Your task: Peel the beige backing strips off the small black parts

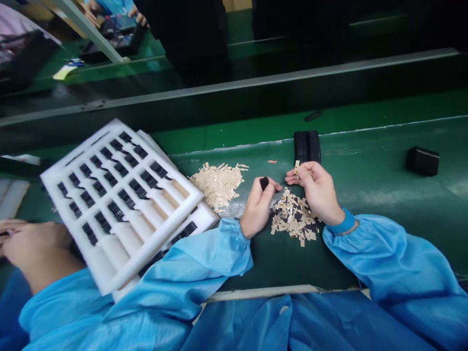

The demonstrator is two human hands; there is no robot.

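Note:
My left hand [257, 207] is closed, with a small black piece [263, 183] at its thumb and fingertips; its exact shape is hard to make out. My right hand [318, 190], with a blue band at the wrist, pinches a small gold metal tab [297, 167] upright between thumb and finger. Just below and between both hands lies a pile of gold tabs mixed with black pieces [292, 217]. Beyond my right hand stands a block of black ribbed pieces [307, 145] in a row. Left of my left hand spreads a larger heap of pale gold tabs [219, 184].
White foam trays [122, 209] holding black-pronged parts are stacked at a slant on the left. A co-worker's hand [25, 243] is beside them. A black block [422, 161] sits far right on the green bench [373, 185]. Another person's hands [141, 17] work beyond the rail.

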